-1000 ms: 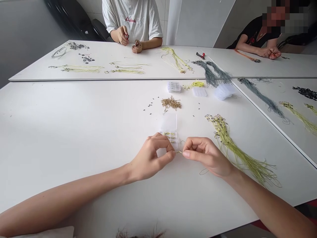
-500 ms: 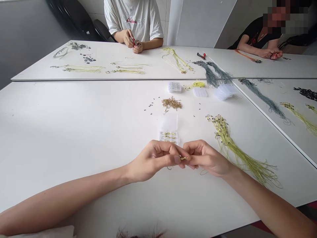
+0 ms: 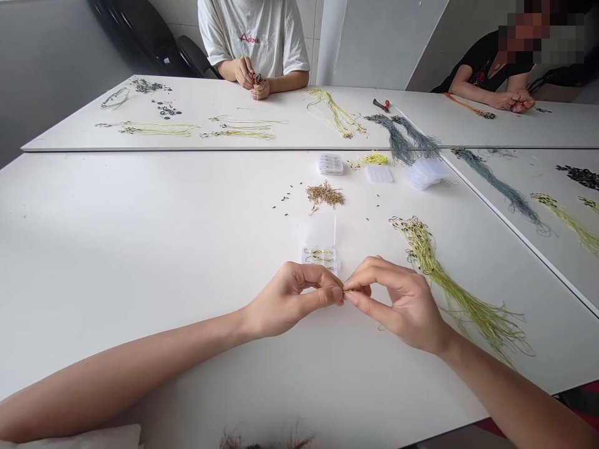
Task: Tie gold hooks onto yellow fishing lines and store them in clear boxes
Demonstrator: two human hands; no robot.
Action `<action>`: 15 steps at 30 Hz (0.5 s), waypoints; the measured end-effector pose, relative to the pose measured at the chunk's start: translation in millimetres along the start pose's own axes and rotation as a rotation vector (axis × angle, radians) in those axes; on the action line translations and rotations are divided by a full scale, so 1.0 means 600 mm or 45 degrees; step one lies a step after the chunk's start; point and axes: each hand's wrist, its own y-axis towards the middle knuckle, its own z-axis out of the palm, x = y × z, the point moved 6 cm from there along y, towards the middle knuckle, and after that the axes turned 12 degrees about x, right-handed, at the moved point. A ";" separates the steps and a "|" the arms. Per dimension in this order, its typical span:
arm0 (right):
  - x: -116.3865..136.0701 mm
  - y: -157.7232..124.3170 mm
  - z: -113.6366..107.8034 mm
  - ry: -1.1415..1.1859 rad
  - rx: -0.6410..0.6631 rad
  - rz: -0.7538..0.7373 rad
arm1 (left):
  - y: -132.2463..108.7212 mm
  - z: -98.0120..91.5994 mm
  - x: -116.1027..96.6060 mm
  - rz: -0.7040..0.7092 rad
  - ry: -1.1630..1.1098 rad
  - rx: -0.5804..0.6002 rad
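From the head camera, the left hand [image 3: 285, 302] and right hand [image 3: 397, 305] pinch a small gold fishing hook [image 3: 349, 291] at frame centre over the white surface [image 3: 140, 249]; a loosened pinch could drop it into the yellow-green leader bundle [image 3: 468, 315] at right, snagging it.

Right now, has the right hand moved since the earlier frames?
Yes: against the yellow-green line bundle, the right hand has shifted slightly down in view, toward the person, with the wrist further right.
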 end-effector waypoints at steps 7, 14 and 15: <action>-0.016 -0.004 -0.013 0.110 -0.125 0.129 | 0.000 -0.019 -0.021 0.062 0.192 -0.113; -0.023 -0.002 -0.012 0.160 -0.100 0.183 | 0.001 -0.017 -0.025 0.101 0.336 -0.101; -0.023 -0.001 -0.012 0.167 -0.075 0.196 | 0.000 -0.016 -0.026 0.097 0.366 -0.091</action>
